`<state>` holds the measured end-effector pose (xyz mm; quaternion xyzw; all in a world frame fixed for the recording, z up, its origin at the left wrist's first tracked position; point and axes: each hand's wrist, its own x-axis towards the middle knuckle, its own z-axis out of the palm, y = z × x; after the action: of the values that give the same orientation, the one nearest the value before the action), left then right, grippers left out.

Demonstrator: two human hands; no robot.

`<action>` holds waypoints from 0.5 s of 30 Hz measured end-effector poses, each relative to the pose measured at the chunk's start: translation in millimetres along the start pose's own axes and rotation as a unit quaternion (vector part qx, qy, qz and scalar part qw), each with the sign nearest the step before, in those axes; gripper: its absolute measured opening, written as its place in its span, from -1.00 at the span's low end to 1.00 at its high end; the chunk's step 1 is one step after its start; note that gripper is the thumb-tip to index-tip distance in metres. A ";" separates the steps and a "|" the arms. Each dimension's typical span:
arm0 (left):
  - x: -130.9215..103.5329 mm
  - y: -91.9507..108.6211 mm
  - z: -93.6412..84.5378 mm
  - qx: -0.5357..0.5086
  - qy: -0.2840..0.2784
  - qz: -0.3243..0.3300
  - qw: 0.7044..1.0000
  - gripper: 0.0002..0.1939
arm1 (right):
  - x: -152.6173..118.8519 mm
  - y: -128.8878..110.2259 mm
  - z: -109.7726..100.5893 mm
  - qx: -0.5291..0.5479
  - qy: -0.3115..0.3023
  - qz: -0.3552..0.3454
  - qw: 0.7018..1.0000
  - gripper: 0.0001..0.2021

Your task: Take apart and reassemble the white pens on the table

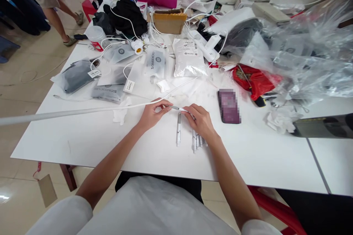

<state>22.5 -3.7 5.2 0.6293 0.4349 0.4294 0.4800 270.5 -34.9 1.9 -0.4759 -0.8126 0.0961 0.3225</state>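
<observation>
1. Two hands are held close together but not touching, with a slim pen [173, 107] pinched between them: its grey part by the left hand [154, 114], its white part by the right hand [202, 121]. Both ends are thus likely steadied; whether the parts are joined cannot be told.
2. One loose pen [178, 134] is laid on the desk [154, 158] just nearer the body than the gap between the hands, probably for easy reach.
3. Several more pens [194, 143] are bunched beside and partly hidden by the right hand, seemingly kept as one group.
4. The phone [229, 106] is set to the right of the right hand, where elbow room is left.
5. Grey packets [109, 91] and a white parcel [189, 60] are lodged beyond the hands, apparently out of their way.
</observation>
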 end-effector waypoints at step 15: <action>0.5 2.4 -0.2 -0.035 0.003 -0.065 0.997 -0.69 | -0.4 2.5 -0.4 0.002 0.010 -0.006 1.000 -0.77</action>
<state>22.8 -3.5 7.6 0.5811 0.4610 0.4145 0.5273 272.7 -34.0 0.9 -0.4717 -0.8119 0.0908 0.3317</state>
